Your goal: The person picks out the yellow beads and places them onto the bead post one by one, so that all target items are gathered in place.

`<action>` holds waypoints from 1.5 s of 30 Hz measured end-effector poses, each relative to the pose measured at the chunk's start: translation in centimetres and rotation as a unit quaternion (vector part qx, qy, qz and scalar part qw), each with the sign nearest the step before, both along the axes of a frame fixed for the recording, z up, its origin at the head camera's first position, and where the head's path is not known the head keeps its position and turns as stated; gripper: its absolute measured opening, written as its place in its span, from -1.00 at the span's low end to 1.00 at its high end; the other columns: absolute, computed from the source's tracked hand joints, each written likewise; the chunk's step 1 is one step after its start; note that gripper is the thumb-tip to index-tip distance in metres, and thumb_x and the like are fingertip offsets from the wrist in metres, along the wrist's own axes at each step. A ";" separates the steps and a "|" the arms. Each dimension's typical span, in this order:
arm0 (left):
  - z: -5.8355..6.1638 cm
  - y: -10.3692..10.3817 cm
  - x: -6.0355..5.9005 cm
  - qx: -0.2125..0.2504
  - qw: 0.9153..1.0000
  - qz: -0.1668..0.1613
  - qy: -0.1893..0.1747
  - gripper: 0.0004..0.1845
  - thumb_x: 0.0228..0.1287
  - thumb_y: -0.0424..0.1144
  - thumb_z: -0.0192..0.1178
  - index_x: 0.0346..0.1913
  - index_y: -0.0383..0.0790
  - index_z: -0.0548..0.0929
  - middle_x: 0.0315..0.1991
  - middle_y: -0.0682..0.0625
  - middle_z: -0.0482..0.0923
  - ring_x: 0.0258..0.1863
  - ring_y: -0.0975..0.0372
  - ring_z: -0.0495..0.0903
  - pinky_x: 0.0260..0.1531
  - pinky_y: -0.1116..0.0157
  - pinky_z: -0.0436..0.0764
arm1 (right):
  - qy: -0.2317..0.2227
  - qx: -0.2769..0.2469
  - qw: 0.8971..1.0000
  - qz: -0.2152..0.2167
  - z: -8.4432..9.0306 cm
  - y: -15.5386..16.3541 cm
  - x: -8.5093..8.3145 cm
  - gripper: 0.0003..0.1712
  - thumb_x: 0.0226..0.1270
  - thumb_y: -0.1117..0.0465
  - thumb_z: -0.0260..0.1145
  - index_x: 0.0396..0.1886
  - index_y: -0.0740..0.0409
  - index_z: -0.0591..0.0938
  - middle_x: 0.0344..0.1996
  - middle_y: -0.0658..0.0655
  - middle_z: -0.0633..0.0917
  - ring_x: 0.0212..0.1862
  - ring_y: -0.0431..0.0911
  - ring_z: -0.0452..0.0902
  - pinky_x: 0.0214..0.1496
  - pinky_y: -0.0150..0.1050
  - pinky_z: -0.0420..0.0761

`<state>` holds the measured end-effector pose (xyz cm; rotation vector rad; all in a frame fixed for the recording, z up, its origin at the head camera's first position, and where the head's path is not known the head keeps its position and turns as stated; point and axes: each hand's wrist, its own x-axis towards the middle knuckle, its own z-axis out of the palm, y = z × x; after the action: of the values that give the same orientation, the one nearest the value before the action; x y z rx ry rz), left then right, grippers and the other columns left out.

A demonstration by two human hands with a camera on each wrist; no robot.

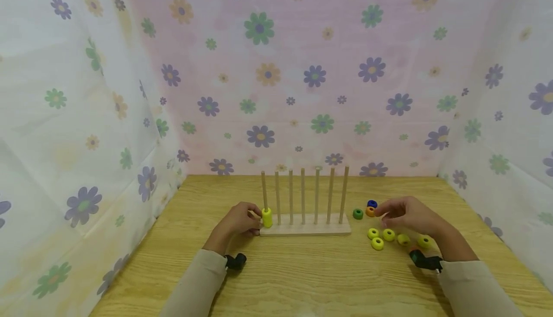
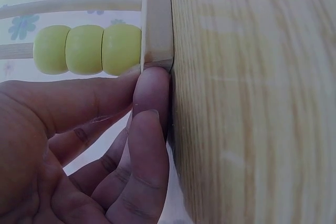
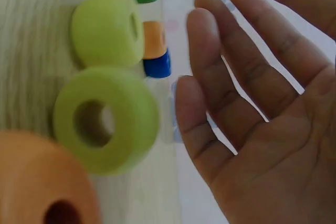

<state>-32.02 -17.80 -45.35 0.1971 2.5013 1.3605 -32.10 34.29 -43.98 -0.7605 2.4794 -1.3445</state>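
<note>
A wooden peg stand (image 1: 306, 230) with several upright pegs stands on the table. Three yellow beads (image 2: 85, 50) are stacked on its leftmost peg, down against the base. My left hand (image 1: 242, 218) is at the stand's left end, thumb and curled fingers holding the end of the base beside the stack. To the right of the stand, my right hand (image 1: 408, 216) hovers over loose beads, its fingers spread and apart from them in the right wrist view. Beneath it lie several yellow beads (image 1: 389, 235). An orange bead (image 1: 370, 211) sits near its fingertips.
Beside the orange bead are a green bead (image 1: 357, 214) and a blue bead (image 1: 372, 203). Another orange bead (image 3: 42, 182) lies close to the right wrist. Flower-patterned cloth (image 1: 285, 101) rises behind the table (image 1: 302, 278) and along both sides.
</note>
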 end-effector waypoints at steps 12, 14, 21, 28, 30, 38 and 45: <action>-0.1 -0.2 0.2 0.005 1.000 0.001 -0.002 -0.74 0.31 -0.39 0.40 0.02 -0.29 0.66 -0.28 -0.14 0.73 -0.46 0.13 0.78 -0.41 0.20 0.79 | -0.048 0.022 0.998 0.028 -1.4 1.3 -0.5 -0.49 0.38 0.22 0.46 0.24 0.38 0.62 0.11 0.40 0.71 0.03 -0.14 0.74 0.00 -0.32 0.73; -0.2 -0.2 0.2 0.008 1.000 -0.002 -0.003 -0.73 0.31 -0.38 0.41 0.03 -0.29 0.66 -0.27 -0.14 0.73 -0.46 0.13 0.78 -0.41 0.21 0.79 | -0.055 0.035 0.998 0.025 -1.5 1.6 -0.5 -0.51 0.36 0.21 0.48 0.21 0.33 0.65 0.11 0.35 0.73 0.03 -0.18 0.73 0.00 -0.34 0.72; -0.4 -0.1 0.2 0.008 1.000 -0.004 -0.001 -0.74 0.31 -0.38 0.41 0.02 -0.29 0.65 -0.28 -0.14 0.73 -0.47 0.14 0.77 -0.41 0.20 0.79 | -0.069 0.046 0.996 0.034 -1.7 2.3 -0.5 -0.55 0.32 0.22 0.51 0.16 0.30 0.70 0.08 0.31 0.74 -0.03 -0.15 0.72 -0.04 -0.31 0.73; -0.3 -0.1 -0.1 0.007 1.000 0.002 -0.001 -0.75 0.31 -0.40 0.40 0.01 -0.29 0.66 -0.28 -0.14 0.74 -0.48 0.15 0.77 -0.40 0.19 0.80 | -0.068 0.039 0.996 0.050 -1.7 2.7 -0.4 -0.57 0.31 0.26 0.51 0.13 0.33 0.70 0.03 0.29 0.76 -0.10 -0.13 0.73 -0.11 -0.24 0.76; -0.3 -0.1 -0.1 0.006 1.000 0.001 0.000 -0.75 0.31 -0.40 0.41 0.01 -0.29 0.66 -0.28 -0.14 0.74 -0.48 0.15 0.77 -0.40 0.19 0.80 | -0.064 0.041 0.996 0.052 -1.7 2.6 -0.4 -0.58 0.30 0.25 0.51 0.12 0.33 0.71 0.00 0.25 0.78 -0.12 -0.13 0.74 -0.12 -0.24 0.76; -0.3 -0.1 -0.2 0.002 1.000 -0.003 0.000 -0.76 0.31 -0.40 0.40 0.00 -0.28 0.66 -0.30 -0.13 0.74 -0.48 0.16 0.77 -0.41 0.20 0.79 | -0.056 0.055 0.996 0.040 -1.9 2.5 -0.6 -0.61 0.28 0.23 0.53 0.08 0.26 0.75 -0.04 0.23 0.79 -0.17 -0.13 0.73 -0.16 -0.23 0.76; -0.3 -0.1 -0.3 0.005 1.000 -0.005 -0.001 -0.76 0.31 -0.40 0.41 0.00 -0.27 0.67 -0.29 -0.12 0.75 -0.47 0.16 0.78 -0.41 0.20 0.79 | -0.051 0.058 0.997 0.028 -2.0 2.5 -0.5 -0.63 0.29 0.22 0.52 0.06 0.23 0.76 -0.08 0.22 0.80 -0.21 -0.12 0.72 -0.20 -0.22 0.74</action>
<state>-32.32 -17.90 -45.65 0.2094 2.4893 1.3695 -32.60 36.77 -45.96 -0.7119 2.4132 -1.1779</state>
